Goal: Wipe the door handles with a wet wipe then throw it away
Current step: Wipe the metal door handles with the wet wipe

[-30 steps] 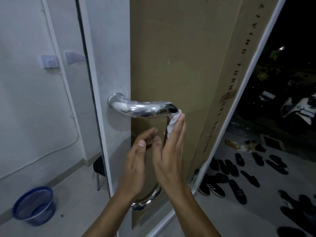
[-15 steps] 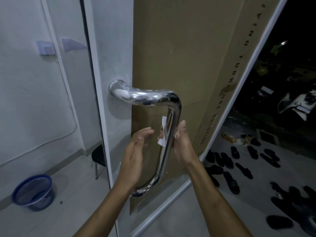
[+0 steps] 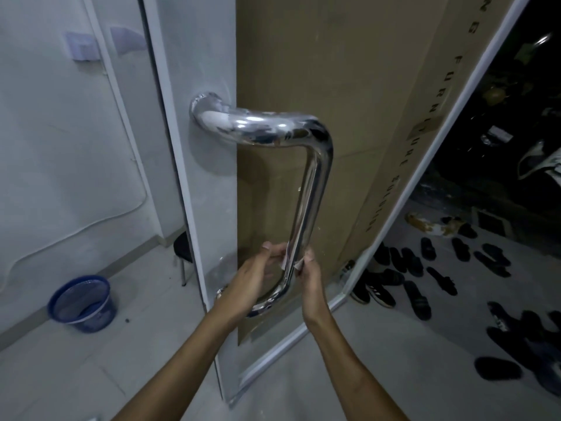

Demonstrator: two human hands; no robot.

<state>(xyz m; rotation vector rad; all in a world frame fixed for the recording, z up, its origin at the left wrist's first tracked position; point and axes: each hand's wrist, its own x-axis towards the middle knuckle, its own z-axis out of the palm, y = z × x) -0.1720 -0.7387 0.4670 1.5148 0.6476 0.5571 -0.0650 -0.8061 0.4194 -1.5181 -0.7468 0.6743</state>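
Two bare hands meet low on the chrome door handle [image 3: 306, 202], a little below the centre of the frame. The left hand [image 3: 252, 278] comes in from the lower left and the right hand [image 3: 311, 275] from the lower right, one on either side of the handle's upright bar. Each pinches an end of the white wet wipe [image 3: 287, 258] between thumb and fingertips, and the wipe is looped around the bar near its lower bend; only small pale corners of it show beside the metal.

The handle is a polished tube that leaves the white door [image 3: 209, 183] at the upper middle, runs right, bends down and curves back to the door behind the left wrist. Brown cardboard [image 3: 349, 86] with dark lettering along its right edge covers the panel behind the handle.

At the lower left a blue bin [image 3: 83, 302] stands on the pale tiled floor [image 3: 60, 375] near the white wall [image 3: 45, 147]. A small black stool [image 3: 183, 247] shows just left of the door edge. On the right, beyond the doorway, many dark shoes and sandals [image 3: 425, 268] lie scattered on the ground, and the upper right is dark.
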